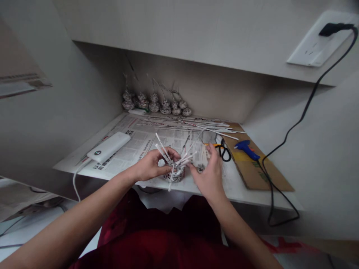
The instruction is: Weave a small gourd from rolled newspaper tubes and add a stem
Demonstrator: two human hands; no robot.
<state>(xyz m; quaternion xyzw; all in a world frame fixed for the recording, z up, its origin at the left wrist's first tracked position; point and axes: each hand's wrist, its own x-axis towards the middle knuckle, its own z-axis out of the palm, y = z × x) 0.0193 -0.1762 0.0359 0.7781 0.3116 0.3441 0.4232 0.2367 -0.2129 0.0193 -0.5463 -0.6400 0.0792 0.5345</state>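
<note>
one white tabletop [232,184] takes up the middle of the scene, with printed newspaper [143,142] spread over much of it and a brown cardboard sheet [254,180] at the right. many pale paper strips [203,124] lie loose across the far part, and behind them, at the far left, stand several woven gourd shapes [165,107], which look complete in body. near the front edge, the left hand [153,163] grips a small round woven piece [177,176], thumb on the near side and fingers curled beyond it. the right hand [211,174] is just to its right, thumb and forefinger spread apart; i cannot tell whether the thumb touches a strip end. i judge the piece to be partway along: its rounded wall is formed, while the strips fanning above it remain unwoven. a white power bank [109,147] lies to the left, a blue glue gun [248,150] on the cardboard, and black-handled scissors [221,147] beyond the right hand.
</note>
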